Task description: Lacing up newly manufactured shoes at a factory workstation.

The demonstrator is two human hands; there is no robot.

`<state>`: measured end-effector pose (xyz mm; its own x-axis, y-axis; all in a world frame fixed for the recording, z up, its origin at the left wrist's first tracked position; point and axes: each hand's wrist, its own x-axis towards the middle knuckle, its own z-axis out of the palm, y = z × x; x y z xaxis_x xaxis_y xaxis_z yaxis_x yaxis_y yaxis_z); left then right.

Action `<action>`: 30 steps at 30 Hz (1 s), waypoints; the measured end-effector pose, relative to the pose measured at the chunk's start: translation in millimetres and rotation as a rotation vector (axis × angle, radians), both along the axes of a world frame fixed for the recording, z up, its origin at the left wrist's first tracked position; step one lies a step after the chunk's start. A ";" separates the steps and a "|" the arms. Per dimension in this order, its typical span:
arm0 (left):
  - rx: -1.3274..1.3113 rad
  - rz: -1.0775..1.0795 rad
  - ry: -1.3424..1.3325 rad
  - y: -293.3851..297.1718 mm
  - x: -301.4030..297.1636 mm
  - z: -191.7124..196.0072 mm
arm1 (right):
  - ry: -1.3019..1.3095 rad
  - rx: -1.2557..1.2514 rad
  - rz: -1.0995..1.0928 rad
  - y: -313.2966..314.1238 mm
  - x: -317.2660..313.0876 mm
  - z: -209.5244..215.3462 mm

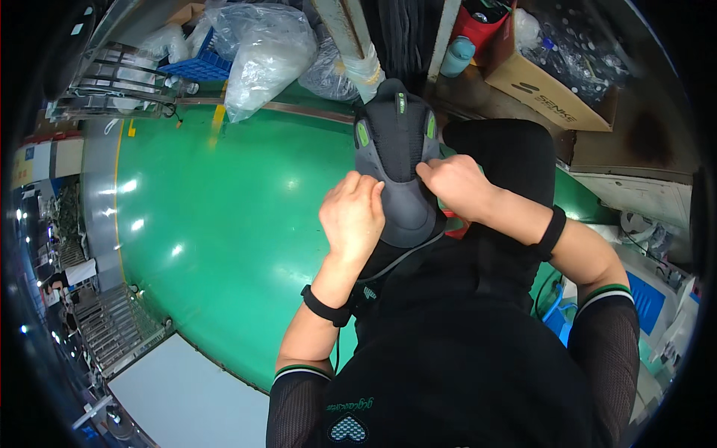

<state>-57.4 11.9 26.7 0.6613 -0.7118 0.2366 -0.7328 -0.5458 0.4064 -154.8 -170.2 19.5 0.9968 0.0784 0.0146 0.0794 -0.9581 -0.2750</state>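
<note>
A dark grey sneaker (pixel 407 213) with bright green accents rests over my lap, its rounded toe pointing toward me. My left hand (pixel 352 216) is closed beside the left edge of the shoe's throat, thumb and fingers pressed together. On the opposite edge, my right hand (pixel 455 185) pinches with thumb and forefinger at the side of the black mesh tongue (pixel 403 153). What lies between the fingertips of either hand is too small to make out. A grey cord like a shoelace (pixel 407 255) trails from beside the toe down to the left.
A red object (pixel 455 225) lies partly hidden below my right wrist. Clear plastic bags (pixel 269 56) and a blue crate (pixel 200 66) stand at the far left. A cardboard box (pixel 549 97) and a light-blue bottle (pixel 457 56) are at the far right. The floor (pixel 224 194) is green.
</note>
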 end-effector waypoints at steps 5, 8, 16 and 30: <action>0.054 -0.049 0.192 2.4 16.1 -4.9 | -0.074 0.001 0.049 -2.1 3.9 -16.5; 0.115 -0.193 -0.264 -13.7 22.0 11.5 | -0.089 -0.035 -0.084 -25.8 -14.8 -22.2; 0.357 -0.882 -0.204 -33.3 64.6 -12.3 | -0.127 0.122 0.354 -23.9 25.6 17.2; 0.576 -0.696 -0.125 -66.7 79.4 -7.6 | -0.135 0.225 0.084 -39.3 28.6 18.3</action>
<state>22.0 -54.8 19.1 0.0312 -0.9708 -0.2378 -0.9930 -0.0573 0.1037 -126.1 -209.5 37.8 0.9748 0.1400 0.1737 0.2062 -0.8627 -0.4617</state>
